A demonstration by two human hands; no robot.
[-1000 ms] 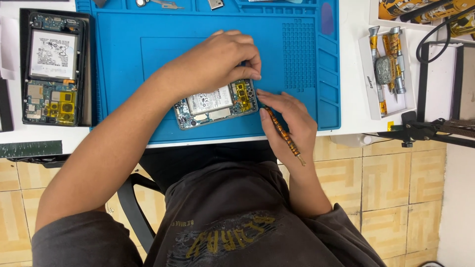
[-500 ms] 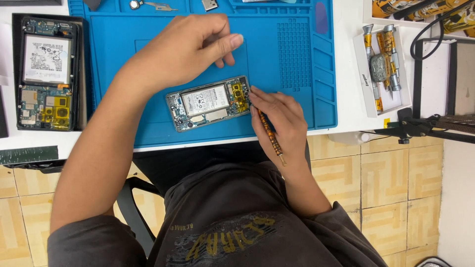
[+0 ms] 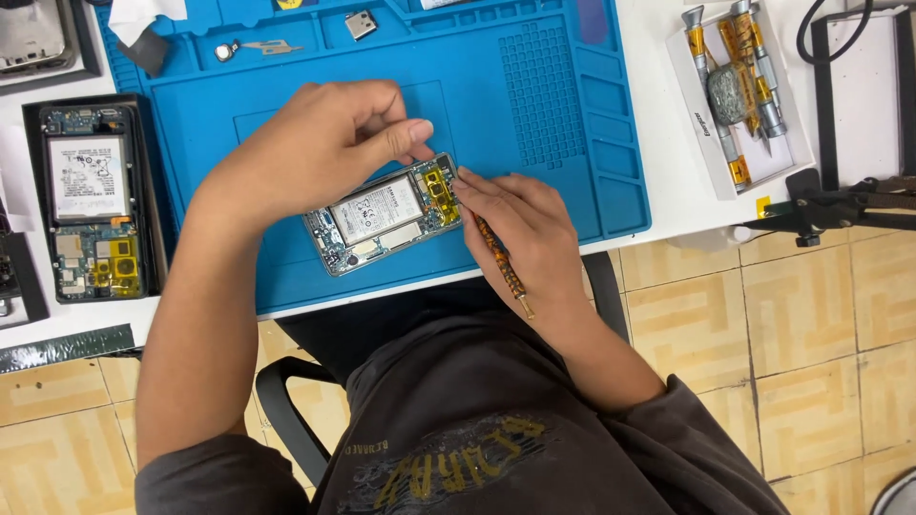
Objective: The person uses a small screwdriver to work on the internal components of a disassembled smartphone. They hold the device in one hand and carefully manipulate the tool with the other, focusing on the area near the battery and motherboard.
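The opened phone (image 3: 384,215) lies flat on the blue mat (image 3: 534,105) between both hands. The left hand (image 3: 324,143) pinches its upper edge, apparently steadying it. The right hand (image 3: 520,229) is closed on a screwdriver (image 3: 501,267), tip at the yellow corner.

My opened phone (image 3: 382,215) shows a white rectangular battery label; the second phone (image 3: 89,215) far left too; a white cardboard tool box (image 3: 689,91) sits right
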